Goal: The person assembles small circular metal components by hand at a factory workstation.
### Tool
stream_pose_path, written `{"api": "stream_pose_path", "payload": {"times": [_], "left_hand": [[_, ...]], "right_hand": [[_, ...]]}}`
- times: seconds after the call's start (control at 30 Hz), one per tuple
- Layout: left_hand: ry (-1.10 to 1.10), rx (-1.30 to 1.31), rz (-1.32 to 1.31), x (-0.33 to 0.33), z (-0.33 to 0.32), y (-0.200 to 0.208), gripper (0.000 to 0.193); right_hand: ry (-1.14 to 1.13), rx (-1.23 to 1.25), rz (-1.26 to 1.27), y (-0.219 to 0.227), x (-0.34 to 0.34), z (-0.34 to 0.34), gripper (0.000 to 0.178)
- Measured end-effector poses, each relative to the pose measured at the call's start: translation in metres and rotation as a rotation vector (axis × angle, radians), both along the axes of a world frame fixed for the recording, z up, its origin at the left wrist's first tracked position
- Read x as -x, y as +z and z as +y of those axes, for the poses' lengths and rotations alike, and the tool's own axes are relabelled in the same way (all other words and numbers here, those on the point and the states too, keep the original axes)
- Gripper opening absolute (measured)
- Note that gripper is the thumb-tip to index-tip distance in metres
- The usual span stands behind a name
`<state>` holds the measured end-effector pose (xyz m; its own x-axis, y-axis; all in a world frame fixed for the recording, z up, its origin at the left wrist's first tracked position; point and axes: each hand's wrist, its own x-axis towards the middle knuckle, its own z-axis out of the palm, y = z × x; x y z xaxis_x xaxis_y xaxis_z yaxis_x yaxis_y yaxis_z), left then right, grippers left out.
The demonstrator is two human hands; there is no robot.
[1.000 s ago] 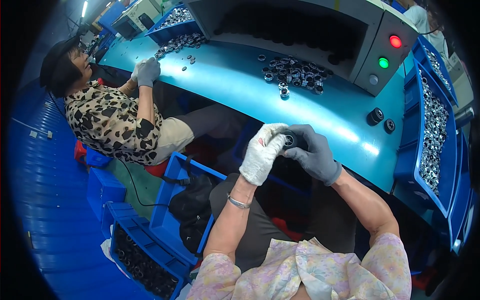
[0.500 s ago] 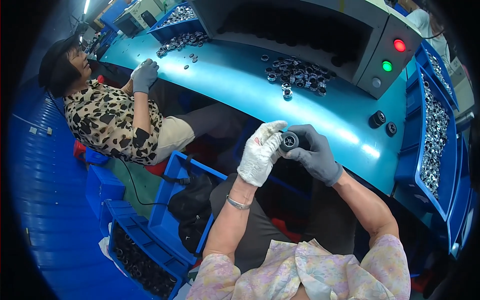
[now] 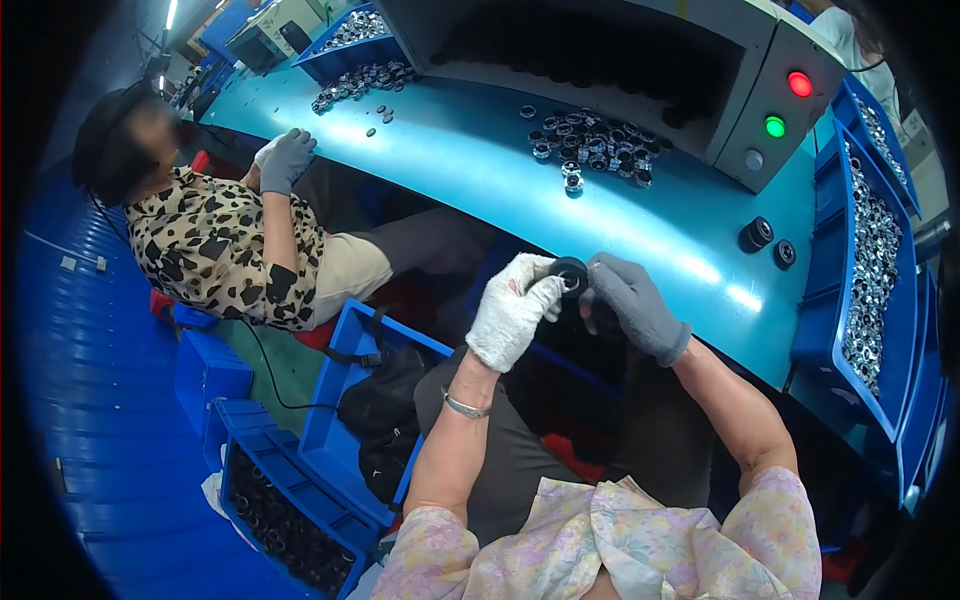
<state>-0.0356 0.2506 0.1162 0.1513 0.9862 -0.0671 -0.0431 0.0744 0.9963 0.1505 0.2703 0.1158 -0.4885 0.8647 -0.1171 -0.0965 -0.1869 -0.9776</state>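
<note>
My left hand [image 3: 515, 312], in a white glove, pinches a small black toy wheel [image 3: 570, 272] with a ring-like face, above my lap at the bench's front edge. Close on the wheel's right is my right hand [image 3: 640, 308], in a grey glove, its fingers curled. Their undersides are in shadow, so I cannot tell what, if anything, is in them. Two black wheels, a nearer pair-like stack [image 3: 756, 235] and a single one [image 3: 784, 254], lie on the bench to the right.
Shiny wheel rims [image 3: 600, 150] lie heaped before a grey machine [image 3: 745, 150] with lit red and green buttons. A blue bin [image 3: 815, 310] of rims stands right. Lower left, another bin [image 3: 290, 470] holds black tyres. A co-worker [image 3: 225, 245] sits left at the teal bench [image 3: 450, 140].
The wheel has turned from its spoked face to a ring-like one. My right hand has shifted slightly right and its fingers have curled away from the wheel's front.
</note>
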Motion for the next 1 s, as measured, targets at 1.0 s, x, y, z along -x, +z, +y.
{"api": "stream_pose_path", "payload": {"times": [1.0], "left_hand": [[-0.258,0.493,-0.308,-0.053,-0.002,-0.018,0.06]], "right_hand": [[-0.288,-0.093,0.077,0.002,-0.048,0.009,0.027]]}}
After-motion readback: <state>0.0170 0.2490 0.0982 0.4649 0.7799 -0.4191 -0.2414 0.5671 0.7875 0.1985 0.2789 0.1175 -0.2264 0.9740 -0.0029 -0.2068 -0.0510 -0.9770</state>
